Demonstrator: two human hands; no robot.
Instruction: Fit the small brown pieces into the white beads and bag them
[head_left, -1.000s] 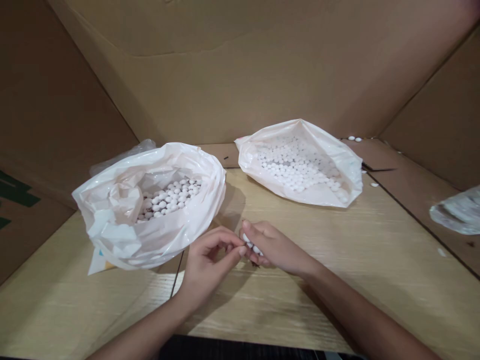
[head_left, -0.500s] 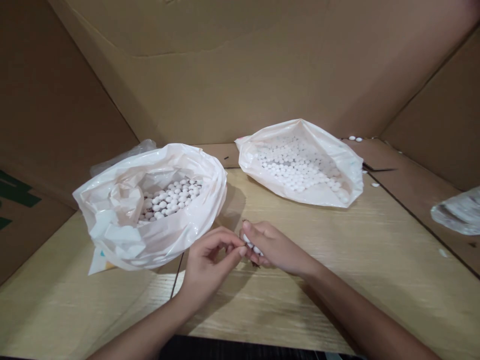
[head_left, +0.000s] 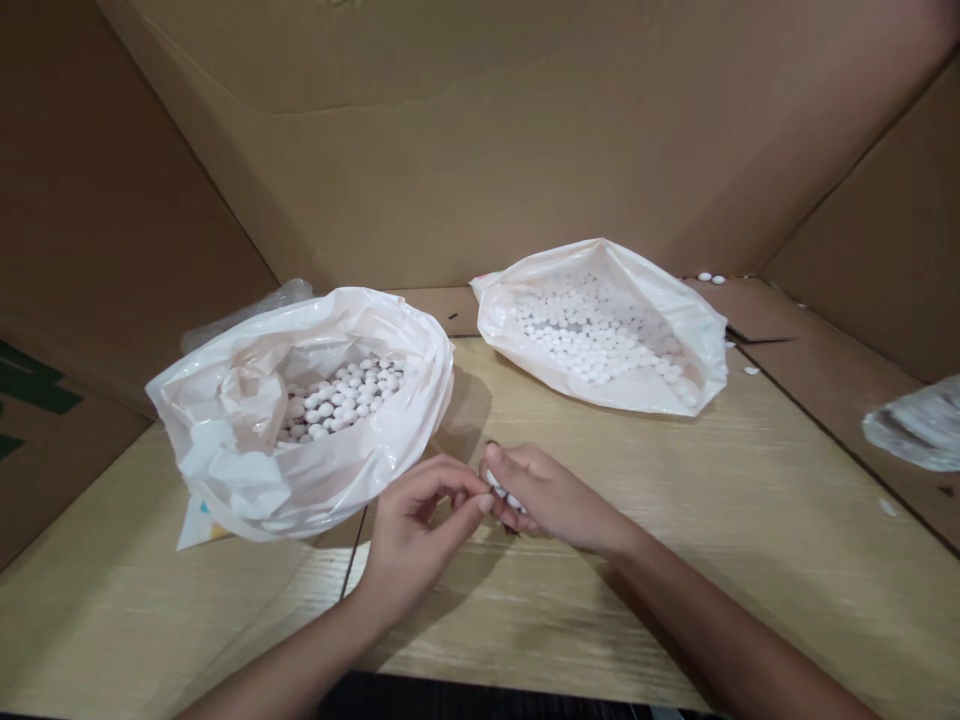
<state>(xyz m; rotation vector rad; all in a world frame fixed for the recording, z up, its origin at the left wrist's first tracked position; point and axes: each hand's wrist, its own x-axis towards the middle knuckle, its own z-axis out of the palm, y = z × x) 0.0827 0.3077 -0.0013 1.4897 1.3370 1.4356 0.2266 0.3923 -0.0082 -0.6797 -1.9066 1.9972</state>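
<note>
Several small white balls (head_left: 507,497) are in my right hand (head_left: 546,498), its fingers wrapped round them and the thumb on top. Thin dark bits stick out above and below that grip. The thumb and forefinger of my left hand (head_left: 427,520) are pinched together right beside the balls. What lies between those fingertips is too small to make out. A white plastic bag (head_left: 397,440) of similar balls stands open behind my left hand. Another white plastic bag (head_left: 607,390), also holding many balls, lies open beyond my right hand.
Cardboard walls (head_left: 480,150) enclose the wooden table (head_left: 750,520) at the back and sides. Two loose balls (head_left: 711,278) lie at the back right, near a thin dark tool (head_left: 761,339). Clear crumpled plastic (head_left: 915,425) is at the right edge.
</note>
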